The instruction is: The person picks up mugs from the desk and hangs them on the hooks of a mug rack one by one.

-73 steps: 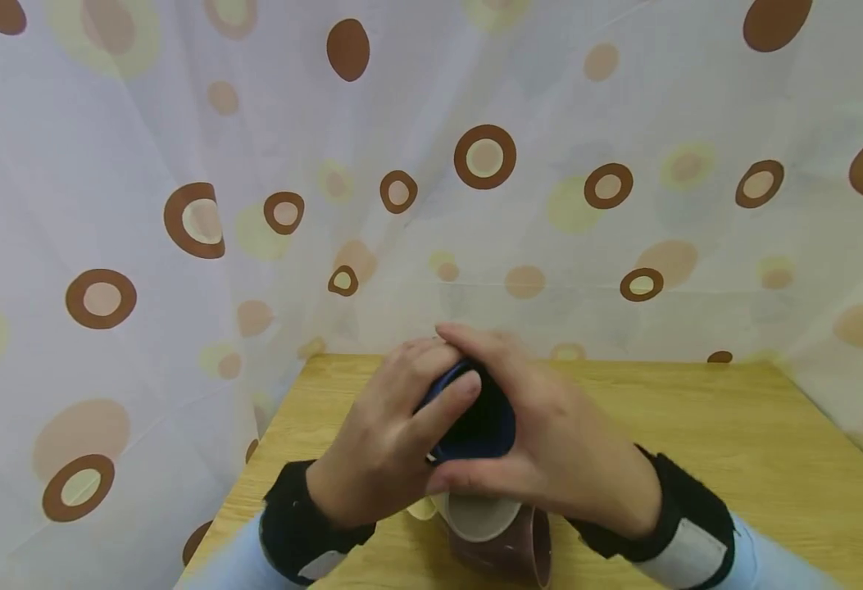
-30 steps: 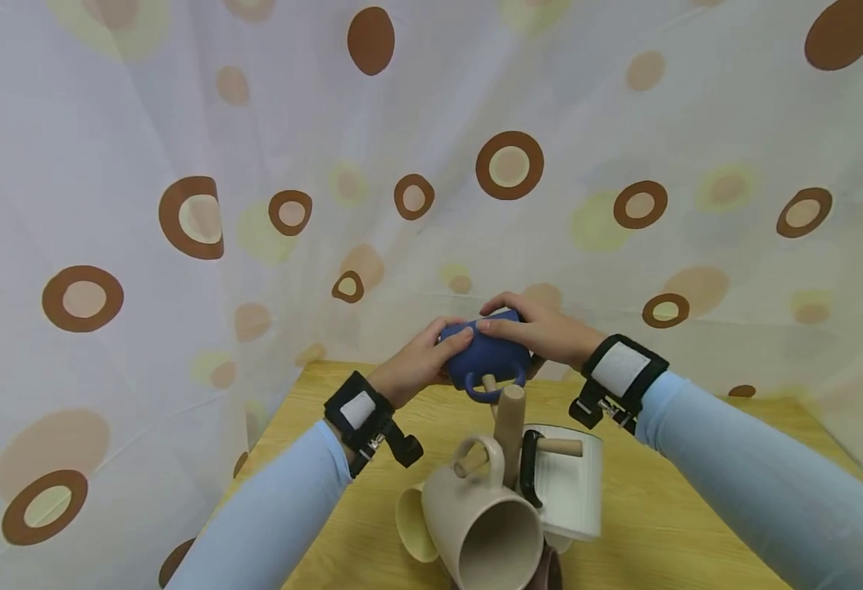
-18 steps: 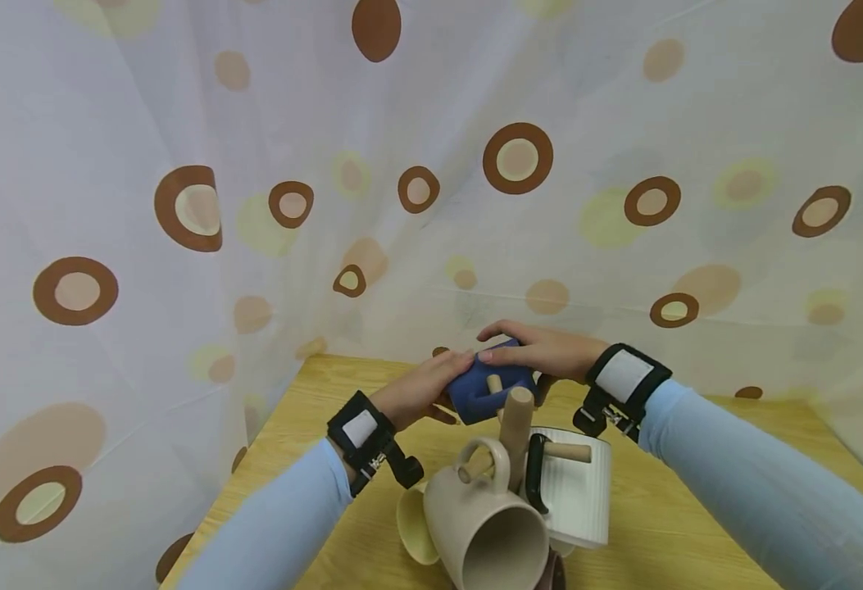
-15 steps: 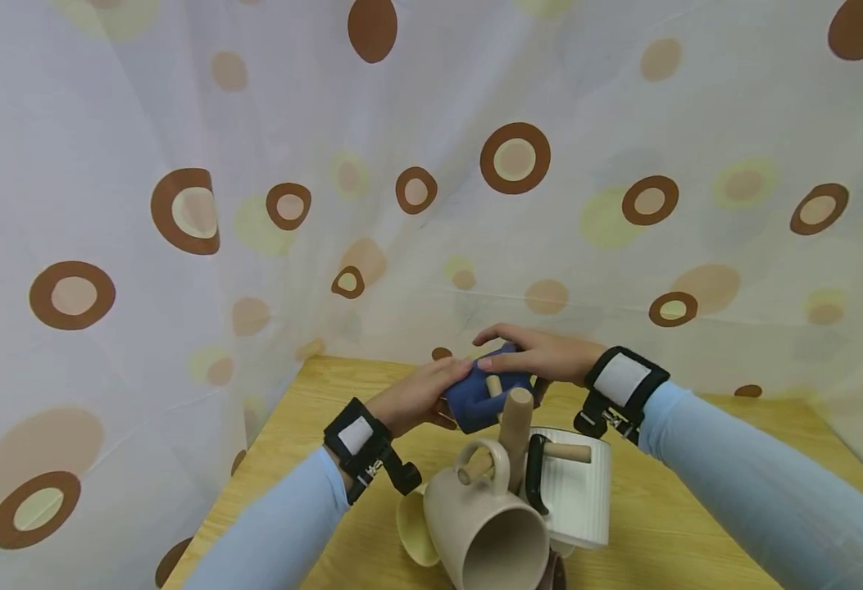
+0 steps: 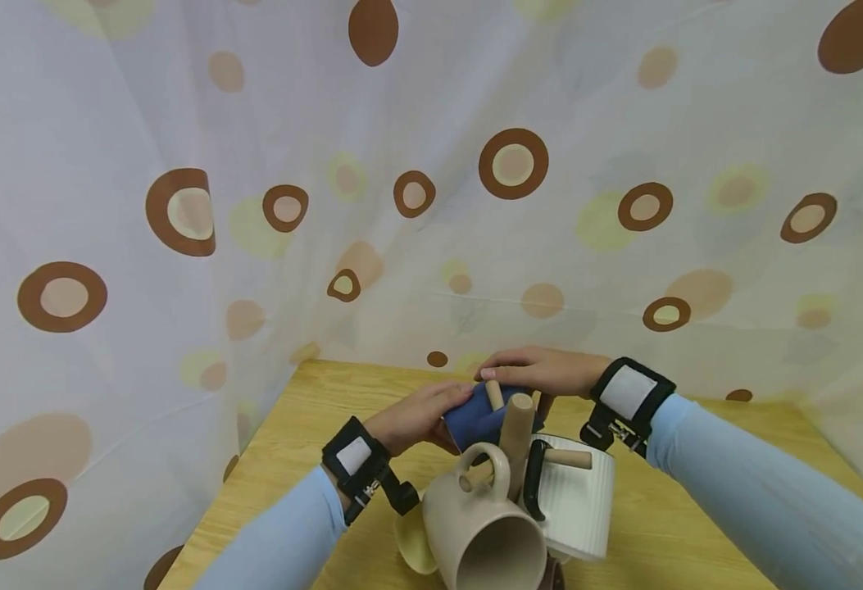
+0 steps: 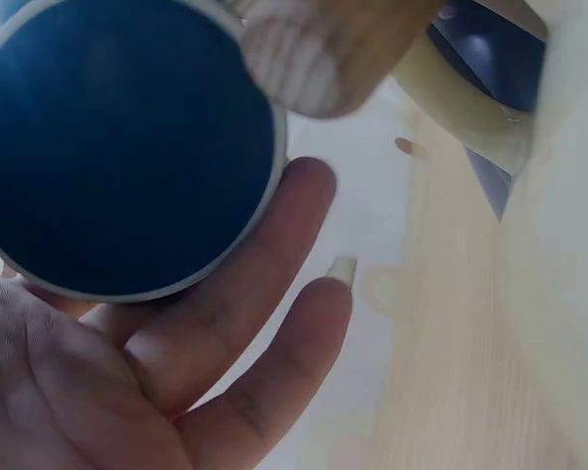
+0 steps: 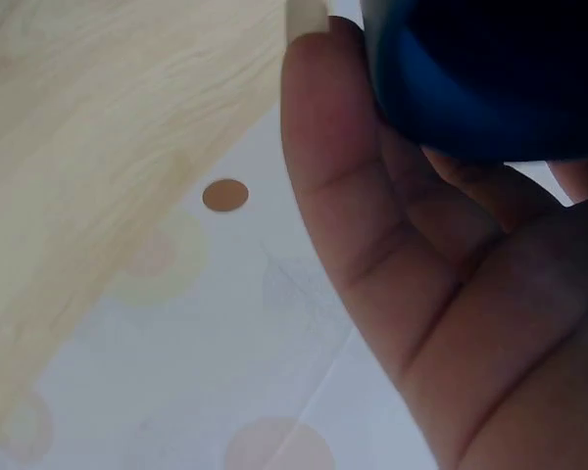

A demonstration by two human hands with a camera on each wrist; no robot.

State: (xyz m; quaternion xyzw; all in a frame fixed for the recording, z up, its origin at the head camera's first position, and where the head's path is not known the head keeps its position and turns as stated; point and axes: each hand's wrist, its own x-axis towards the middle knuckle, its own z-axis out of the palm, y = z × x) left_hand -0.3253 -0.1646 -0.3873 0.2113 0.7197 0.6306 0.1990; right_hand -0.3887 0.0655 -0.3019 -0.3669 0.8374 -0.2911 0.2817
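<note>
A blue mug (image 5: 475,419) lies sideways behind the post (image 5: 517,426) of a wooden mug tree. My left hand (image 5: 418,416) holds its left end, thumb on top. At the other end my right hand (image 5: 542,370) grips it from above. A wooden peg (image 5: 494,395) shows against the mug's near side; whether it passes through the handle is partly hidden by the post. In the left wrist view the mug's pale rim and dark blue inside (image 6: 127,147) face the camera, with my fingers (image 6: 245,304) beneath. In the right wrist view my fingers (image 7: 343,147) curl beside the mug's blue surface (image 7: 470,98).
A beige mug (image 5: 468,516) hangs on the tree's near left peg. A white mug with a black handle (image 5: 574,500) hangs at the right. Below are a pale yellow cup (image 5: 412,537) and part of a brown mug (image 5: 555,574). The wooden table (image 5: 697,492) meets a patterned curtain (image 5: 401,106).
Both hands first turned the blue mug and carried it over behind the tree's post. Over the last half second they have lowered it, and the peg stands higher against it.
</note>
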